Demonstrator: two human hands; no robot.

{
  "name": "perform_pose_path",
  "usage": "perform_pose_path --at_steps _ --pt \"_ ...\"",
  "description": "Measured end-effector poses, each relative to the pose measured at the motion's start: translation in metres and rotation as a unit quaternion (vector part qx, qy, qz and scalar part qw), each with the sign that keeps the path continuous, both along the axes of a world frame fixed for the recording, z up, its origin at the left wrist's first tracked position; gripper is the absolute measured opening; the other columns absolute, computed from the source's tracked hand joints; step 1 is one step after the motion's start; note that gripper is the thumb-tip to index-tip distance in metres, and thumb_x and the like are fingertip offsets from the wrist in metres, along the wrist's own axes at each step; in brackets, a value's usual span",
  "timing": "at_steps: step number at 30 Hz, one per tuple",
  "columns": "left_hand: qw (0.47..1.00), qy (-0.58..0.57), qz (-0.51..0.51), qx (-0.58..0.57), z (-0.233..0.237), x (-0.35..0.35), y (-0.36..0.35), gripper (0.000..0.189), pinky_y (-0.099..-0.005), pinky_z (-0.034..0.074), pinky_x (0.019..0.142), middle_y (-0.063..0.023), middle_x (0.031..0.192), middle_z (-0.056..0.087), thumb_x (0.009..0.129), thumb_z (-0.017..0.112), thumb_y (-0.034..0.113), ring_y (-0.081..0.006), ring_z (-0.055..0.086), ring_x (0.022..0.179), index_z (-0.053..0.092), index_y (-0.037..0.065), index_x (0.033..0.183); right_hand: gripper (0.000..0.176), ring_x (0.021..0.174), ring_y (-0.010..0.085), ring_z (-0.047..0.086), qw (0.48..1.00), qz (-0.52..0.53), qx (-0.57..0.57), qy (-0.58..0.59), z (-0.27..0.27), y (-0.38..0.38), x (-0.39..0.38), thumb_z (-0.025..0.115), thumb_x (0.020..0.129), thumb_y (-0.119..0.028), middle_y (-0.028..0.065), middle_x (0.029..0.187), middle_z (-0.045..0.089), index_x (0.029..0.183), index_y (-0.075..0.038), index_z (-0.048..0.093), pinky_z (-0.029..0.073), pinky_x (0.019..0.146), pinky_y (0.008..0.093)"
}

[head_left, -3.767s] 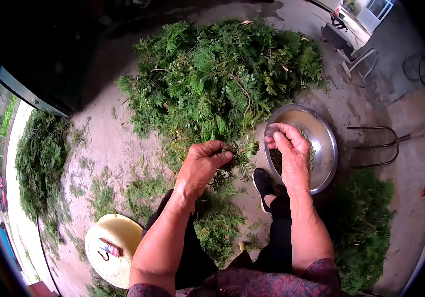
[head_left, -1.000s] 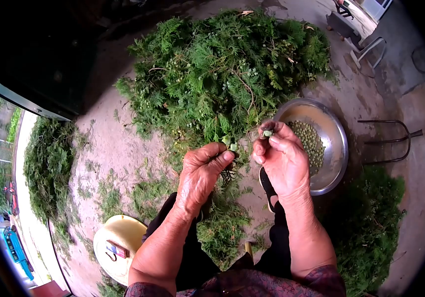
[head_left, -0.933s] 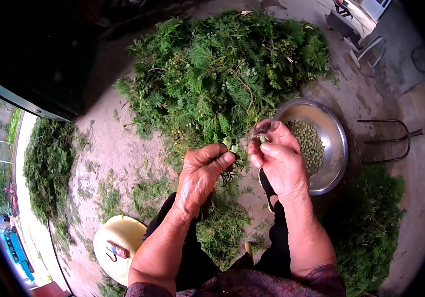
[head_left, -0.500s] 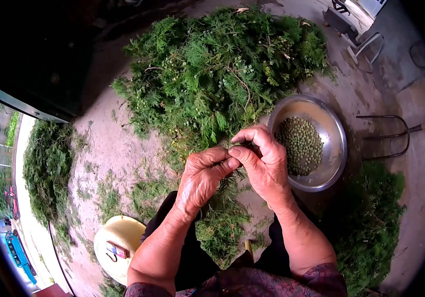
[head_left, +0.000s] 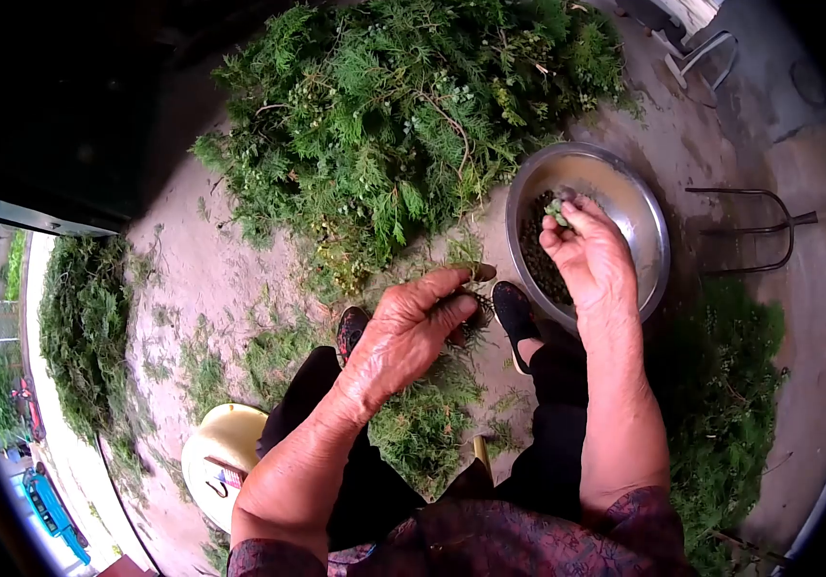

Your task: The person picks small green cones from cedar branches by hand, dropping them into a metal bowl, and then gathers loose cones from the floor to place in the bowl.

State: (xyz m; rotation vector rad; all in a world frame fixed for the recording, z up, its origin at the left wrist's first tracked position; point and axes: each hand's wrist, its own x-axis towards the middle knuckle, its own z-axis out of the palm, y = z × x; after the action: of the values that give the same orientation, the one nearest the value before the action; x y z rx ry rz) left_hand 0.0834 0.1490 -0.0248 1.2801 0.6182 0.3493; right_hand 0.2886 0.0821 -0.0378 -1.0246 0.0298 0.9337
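Observation:
My right hand (head_left: 594, 262) is over the metal bowl (head_left: 642, 207), its fingertips closed on a few small green seed cones (head_left: 557, 208). Green cones (head_left: 536, 252) lie in the bottom of the bowl, partly hidden by that hand. Nearer the middle, my left hand (head_left: 415, 322) pinches a dark green conifer sprig (head_left: 482, 310) between thumb and fingers. It is apart from the bowl, above the floor between my feet, and much of the sprig is hidden or blurred.
A large heap of conifer branches (head_left: 365, 135) lies ahead. More cut greenery lies at the left (head_left: 90, 327) and right (head_left: 721, 385). A fork head (head_left: 786, 231) rests right of the bowl. A pale yellow stool (head_left: 211, 447) with a small pack stands at the lower left.
My hands were together in front of the heap and have parted. The right one moved right, over the bowl, with green cones in its fingers; the left stayed near the middle. The view shifted slightly.

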Motion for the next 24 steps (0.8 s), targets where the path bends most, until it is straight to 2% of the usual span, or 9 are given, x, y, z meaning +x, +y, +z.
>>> perform_pose_path --at_steps 2,4,7,10,11,15,19,22,24 --pt "0.979 0.042 -0.160 0.115 0.011 0.001 -0.004 0.038 -0.0257 0.046 0.076 -0.0081 0.091 0.062 0.085 0.053 0.003 -0.0137 0.057 0.085 0.046 0.001 0.122 0.012 0.071 0.0220 0.056 0.991 -0.116 -0.059 0.029 -0.009 -0.011 0.024 0.051 0.082 0.004 0.0086 0.084 0.054 0.094 0.002 0.055 0.050 0.064 0.0321" --pt "0.953 -0.004 -0.246 0.176 0.000 0.000 -0.019 0.045 -0.0318 0.045 0.084 -0.0166 0.106 0.058 0.082 0.054 0.000 -0.0237 0.057 0.098 0.042 -0.001 0.125 0.016 0.089 0.0284 0.051 0.978 -0.198 -0.056 0.039 -0.006 -0.018 0.039 0.046 0.084 0.006 0.0151 0.099 0.048 0.100 0.005 0.049 0.051 0.082 0.0448" --pt "0.903 -0.026 -0.331 0.272 -0.017 -0.002 -0.045 0.057 -0.0402 0.040 0.092 -0.0237 0.129 0.037 0.075 0.058 0.004 -0.0349 0.046 0.111 0.036 -0.003 0.127 0.019 0.098 0.0308 0.047 0.968 -0.230 -0.100 -0.024 -0.025 -0.041 0.079 0.044 0.085 0.006 0.0176 0.107 0.044 0.103 0.008 0.047 0.049 0.086 0.0491" --pt "0.823 0.087 -0.426 0.366 -0.014 -0.004 -0.054 0.054 -0.0400 0.043 0.086 -0.0251 0.128 0.037 0.075 0.060 0.008 -0.0348 0.050 0.105 0.039 -0.003 0.123 0.023 0.100 0.0308 0.047 0.957 -0.244 -0.156 -0.001 -0.036 -0.061 0.116 0.042 0.085 0.007 0.0181 0.114 0.043 0.108 0.010 0.045 0.049 0.085 0.0490" --pt "0.827 0.058 -0.389 0.401 -0.020 -0.008 -0.057 0.046 -0.0399 0.045 0.078 -0.0224 0.113 0.048 0.072 0.061 0.007 -0.0334 0.055 0.093 0.045 -0.003 0.113 0.025 0.101 0.0300 0.046 0.959 -0.237 -0.153 -0.023 -0.048 -0.068 0.126 0.042 0.086 0.005 0.0180 0.114 0.043 0.111 0.010 0.043 0.049 0.084 0.0461" --pt "0.827 0.027 -0.371 0.423 -0.012 -0.016 -0.059 0.036 -0.0365 0.046 0.066 -0.0107 0.079 0.053 0.063 0.058 0.006 -0.0279 0.057 0.076 0.050 -0.002 0.098 0.028 0.092 0.0280 0.051 0.886 -0.044 -0.309 -0.342 -0.085 -0.095 0.150 0.045 0.085 0.002 0.0168 0.106 0.046 0.112 0.011 0.044 0.052 0.082 0.0382" --pt "0.815 0.018 -0.342 0.468 0.003 -0.031 -0.059 0.030 -0.0307 0.044 0.063 -0.0076 0.076 0.053 0.066 0.056 0.013 -0.0206 0.057 0.073 0.053 -0.001 0.092 0.026 0.086 0.0281 0.055 0.906 -0.287 -0.276 -0.145 -0.092 -0.073 0.145 0.047 0.085 0.000 0.0157 0.103 0.050 0.111 0.007 0.048 0.054 0.077 0.0336" --pt "0.789 0.133 -0.255 0.542 0.008 -0.041 -0.070 0.023 -0.0307 0.044 0.067 -0.0067 0.072 0.053 0.067 0.055 0.014 -0.0194 0.055 0.072 0.056 -0.001 0.085 0.023 0.078 0.0246 0.059 0.920 -0.124 -0.301 -0.220 -0.109 -0.045 0.101 0.049 0.086 -0.002 0.0145 0.096 0.054 0.108 0.005 0.050 0.055 0.067 0.0325" --pt "0.746 0.142 -0.267 0.594 0.012 -0.045 -0.059 0.027 -0.0338 0.043 0.072 -0.0101 0.078 0.058 0.069 0.053 0.018 -0.0222 0.055 0.074 0.059 -0.002 0.087 0.021 0.058 0.0141 0.059 0.912 0.036 -0.285 -0.295 -0.127 -0.018 0.049 0.054 0.088 -0.013 0.0064 0.074 0.058 0.103 0.001 0.055 0.049 0.049 0.0242"
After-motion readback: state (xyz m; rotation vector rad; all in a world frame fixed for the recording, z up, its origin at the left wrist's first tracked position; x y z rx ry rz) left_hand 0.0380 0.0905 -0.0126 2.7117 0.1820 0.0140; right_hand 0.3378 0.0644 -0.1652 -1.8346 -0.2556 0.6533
